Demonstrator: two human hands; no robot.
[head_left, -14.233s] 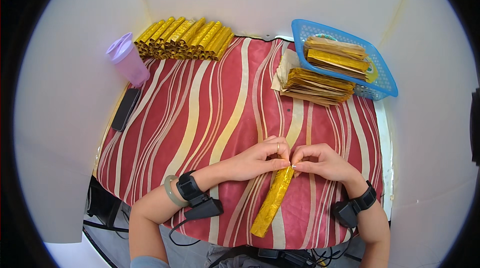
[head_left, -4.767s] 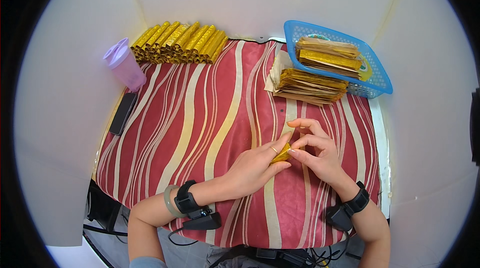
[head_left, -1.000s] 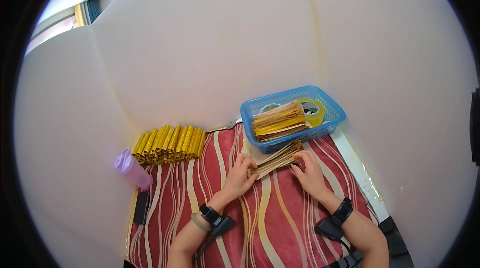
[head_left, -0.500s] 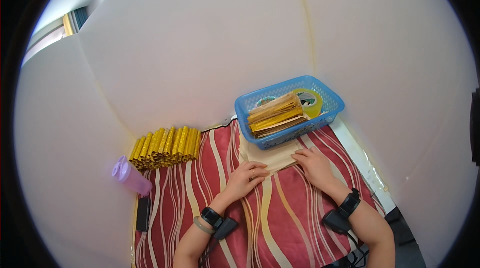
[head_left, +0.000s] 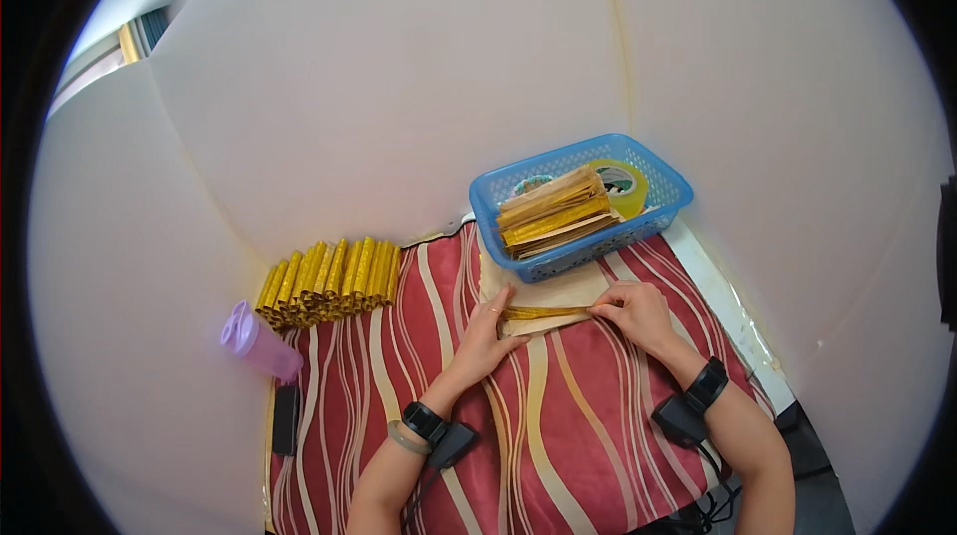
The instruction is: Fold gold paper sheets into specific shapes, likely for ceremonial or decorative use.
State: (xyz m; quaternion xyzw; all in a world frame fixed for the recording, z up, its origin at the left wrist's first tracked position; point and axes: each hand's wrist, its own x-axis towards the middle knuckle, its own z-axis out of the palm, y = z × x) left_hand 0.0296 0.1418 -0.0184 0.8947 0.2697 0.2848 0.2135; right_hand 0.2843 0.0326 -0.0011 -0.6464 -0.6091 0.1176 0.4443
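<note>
A stack of cream paper sheets (head_left: 563, 288) lies on the cloth, partly under the blue basket. Along its near edge runs a narrow gold strip (head_left: 543, 313), which looks like the raised or folded edge of a gold-faced sheet. The strip's right end is pinched between the thumb and fingers of my right hand (head_left: 638, 314). At the other end, my left hand (head_left: 486, 338) rests against the paper, its thumb spread away from the fingers. What lies beneath the left fingers is hidden.
The blue basket (head_left: 583, 264) holds folded gold and brown papers (head_left: 556, 206) and a roll of yellow tape (head_left: 630, 198). At the left stand a pile of gold paper rolls (head_left: 329, 281), a purple bottle (head_left: 261, 344) and a black box-shaped item (head_left: 286, 420). Pale walls enclose the striped cloth (head_left: 558, 435).
The gold strip has come into view at the paper's near edge. My right hand has gone from lying on the sheet to pinching, and my left thumb has spread away from the fingers.
</note>
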